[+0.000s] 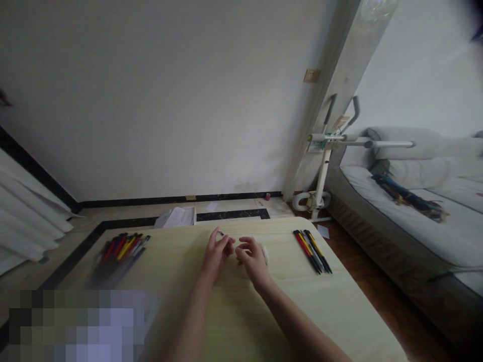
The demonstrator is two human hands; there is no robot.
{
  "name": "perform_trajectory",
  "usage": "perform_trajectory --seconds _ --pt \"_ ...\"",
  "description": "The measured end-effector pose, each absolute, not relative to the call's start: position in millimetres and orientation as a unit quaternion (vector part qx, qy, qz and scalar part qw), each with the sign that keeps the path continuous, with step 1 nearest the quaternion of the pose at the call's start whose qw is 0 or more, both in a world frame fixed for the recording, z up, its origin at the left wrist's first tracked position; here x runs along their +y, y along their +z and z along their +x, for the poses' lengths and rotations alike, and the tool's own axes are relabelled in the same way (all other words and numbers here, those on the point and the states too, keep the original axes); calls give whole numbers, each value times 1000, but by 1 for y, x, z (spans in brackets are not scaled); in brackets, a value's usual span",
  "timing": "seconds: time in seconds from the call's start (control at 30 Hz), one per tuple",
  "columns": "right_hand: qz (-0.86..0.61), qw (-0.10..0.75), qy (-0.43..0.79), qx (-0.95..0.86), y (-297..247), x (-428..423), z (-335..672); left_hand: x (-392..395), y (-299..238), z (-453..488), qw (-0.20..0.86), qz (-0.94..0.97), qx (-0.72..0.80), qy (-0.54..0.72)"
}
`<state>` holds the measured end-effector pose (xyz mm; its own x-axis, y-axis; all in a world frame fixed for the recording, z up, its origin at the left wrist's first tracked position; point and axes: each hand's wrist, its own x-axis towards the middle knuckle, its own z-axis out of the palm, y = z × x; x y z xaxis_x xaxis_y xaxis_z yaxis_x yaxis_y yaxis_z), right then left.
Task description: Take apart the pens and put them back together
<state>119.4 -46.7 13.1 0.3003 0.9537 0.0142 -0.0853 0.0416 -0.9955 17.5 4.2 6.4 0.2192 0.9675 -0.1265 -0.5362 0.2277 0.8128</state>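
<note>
Over the middle of the table, my left hand (218, 250) has its thumb and fingers drawn together. A small dark-and-light tip (221, 233) pokes out above them; its kind is too small to tell. My right hand (252, 259) is close beside it, fingers curled inward toward the left hand, and whatever they pinch is hidden. Behind the right wrist shows the edge of a white, rounded object (265, 254), mostly covered. To the right lie several pens (312, 251) side by side, with red, yellow, white and black barrels. A looser pile of pens (123, 247) is at the left.
The pale wooden table (302, 306) has a rounded far right corner. Beyond it stand a box with papers (177, 217) on the floor and a white exercise machine (320, 176). A grey sofa (415, 211) runs along the right, and a white curtain (26, 201) hangs at the left.
</note>
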Motion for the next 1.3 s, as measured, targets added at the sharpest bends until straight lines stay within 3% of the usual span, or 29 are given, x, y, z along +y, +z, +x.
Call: perform_trajectory --seconds 0.17,0.57,1.3 --pt "-518 616 455 -382 9 -44 109 5 6 17 706 324 342 529" --pt "-555 602 301 -489 5 -47 119 3 8 21 697 344 341 529" --pt "-566 592 330 -469 -5 -40 120 5 3 22 680 382 347 522"
